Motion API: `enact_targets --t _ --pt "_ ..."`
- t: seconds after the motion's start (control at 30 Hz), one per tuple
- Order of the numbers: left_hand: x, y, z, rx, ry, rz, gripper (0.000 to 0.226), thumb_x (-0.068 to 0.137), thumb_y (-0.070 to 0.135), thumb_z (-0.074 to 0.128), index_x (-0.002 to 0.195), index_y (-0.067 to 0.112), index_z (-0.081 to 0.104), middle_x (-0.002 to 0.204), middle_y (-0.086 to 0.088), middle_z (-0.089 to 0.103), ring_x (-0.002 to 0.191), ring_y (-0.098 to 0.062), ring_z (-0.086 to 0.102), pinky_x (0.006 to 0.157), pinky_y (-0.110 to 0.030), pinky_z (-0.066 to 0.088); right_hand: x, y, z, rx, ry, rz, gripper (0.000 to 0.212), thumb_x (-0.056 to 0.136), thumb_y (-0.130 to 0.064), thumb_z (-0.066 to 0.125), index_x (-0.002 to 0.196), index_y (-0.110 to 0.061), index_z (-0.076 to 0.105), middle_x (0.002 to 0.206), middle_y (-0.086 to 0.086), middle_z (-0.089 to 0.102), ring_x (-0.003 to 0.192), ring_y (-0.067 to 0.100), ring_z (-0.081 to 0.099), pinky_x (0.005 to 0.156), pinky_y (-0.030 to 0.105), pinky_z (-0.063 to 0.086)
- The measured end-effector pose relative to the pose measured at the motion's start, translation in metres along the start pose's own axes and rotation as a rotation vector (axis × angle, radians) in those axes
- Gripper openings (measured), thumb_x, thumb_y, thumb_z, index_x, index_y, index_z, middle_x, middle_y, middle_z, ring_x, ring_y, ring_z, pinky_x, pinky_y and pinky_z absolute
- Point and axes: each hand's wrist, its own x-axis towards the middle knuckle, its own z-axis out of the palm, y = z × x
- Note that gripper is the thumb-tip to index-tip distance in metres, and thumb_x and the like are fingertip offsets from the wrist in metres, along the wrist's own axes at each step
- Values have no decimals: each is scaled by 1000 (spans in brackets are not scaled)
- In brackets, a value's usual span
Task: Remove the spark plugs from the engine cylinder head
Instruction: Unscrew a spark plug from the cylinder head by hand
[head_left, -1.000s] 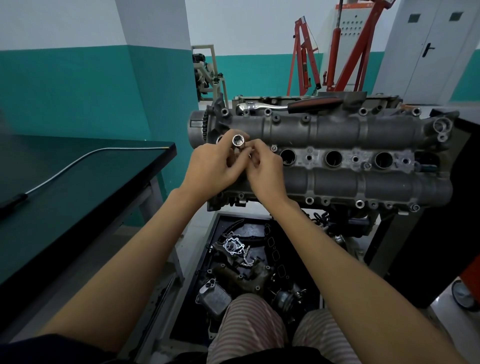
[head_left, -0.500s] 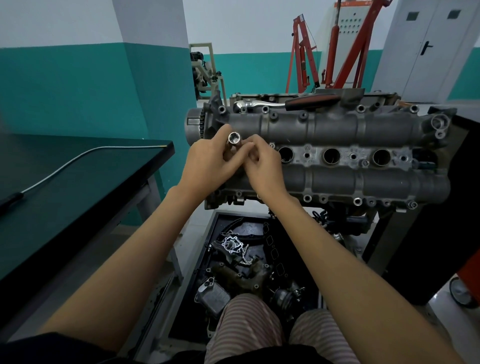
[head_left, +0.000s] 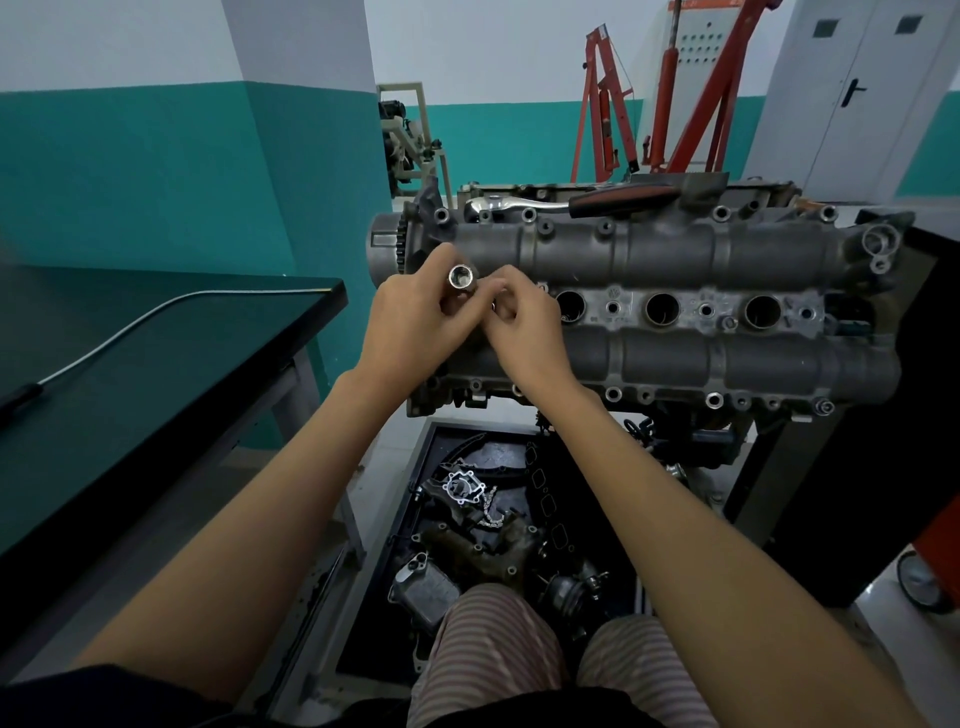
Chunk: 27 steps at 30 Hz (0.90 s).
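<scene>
Head view. Engine cylinder head (head_left: 675, 291): grey cast metal, mounted across the frame on a stand, three open round plug wells (head_left: 663, 308) seen in a row along its middle; no spark plug can be made out in them.

Socket (head_left: 461, 278): bright metal tube, open end turned toward the camera, gripped between the curled fingers and thumb of the left hand (head_left: 415, 327) at the left end of the head.

Right hand (head_left: 524, 322): fingers curled, fingertips pinched against the lower part of the socket, touching the left hand.

Ratchet wrench (head_left: 566, 201): chrome head, dark red-and-black handle, laid on the far top edge of the head.

Dark workbench (head_left: 130, 364): at left, with a flexible metal wand (head_left: 156, 317) lying on it.

Parts tray (head_left: 498, 525): below the head, holding loose engine parts.

Red engine hoist (head_left: 670, 93): by the rear wall.
</scene>
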Motion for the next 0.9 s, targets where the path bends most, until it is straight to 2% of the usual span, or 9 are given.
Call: enact_targets --t 0.07,0.2,0.37,0.43,0.53,0.67,0.73,0.8,0.9 --pt "-1 -1 -2 15 -32 37 20 88 24 62 97 6 61 61 -3 62 50 -18 54 51 -33 45 -2 -1 0 35 -20 -15 6 87 -13 56 86 -18 59 77 26 60 73 36 59 66 48 49" --pt "0 -2 -4 33 -58 51 15 89 18 59 96 5 63 57 -3 58 48 -18 51 50 -36 44 -2 0 2 4 -20 -49 16 88 -16 53 101 -16 63 84 17 67 83 30 64 77 52 50" --pt "2 0 1 57 14 -22 31 88 27 64 77 1 53 55 -9 53 49 -23 48 50 -34 35 1 0 1 -11 9 -5 23 85 -18 61 108 -15 58 66 11 60 57 13 54 58 35 47" --pt "3 3 2 32 38 -42 35 87 30 66 71 4 48 54 -9 50 49 -24 46 50 -35 34 1 -1 1 -5 10 6 17 83 -17 64 98 -17 56 66 13 59 56 15 52 56 32 44" --pt "3 3 1 21 29 -43 39 86 33 66 71 2 48 54 -9 50 50 -25 47 50 -36 36 1 0 0 -26 32 -9 17 85 -14 61 78 -22 48 54 -1 44 48 6 37 49 21 32" --pt "-1 -1 -3 29 -49 38 22 88 25 62 94 4 60 55 -1 54 47 -17 49 49 -32 41 -2 -1 -2 15 13 -24 9 87 -8 58 87 -17 58 60 16 50 51 8 39 53 24 36" --pt "-2 -2 -4 42 -74 70 20 89 18 58 104 5 60 54 3 52 44 -13 46 48 -28 39 -1 -1 -2 1 7 -34 12 88 -7 57 95 -14 63 60 11 53 53 7 46 55 19 39" --pt "-1 -4 -4 58 -75 72 18 90 17 57 102 4 60 53 -1 54 44 -15 47 46 -29 39 -1 -2 -2 -35 11 -49 16 89 -8 56 102 -11 65 55 -1 46 50 3 43 53 13 34" --pt "0 -5 0 66 -15 23 24 90 23 61 90 0 58 55 -8 56 47 -21 50 48 -34 39 0 -3 -2 -5 -22 -13 21 89 -11 57 110 -12 61 63 15 56 54 15 47 56 28 41"
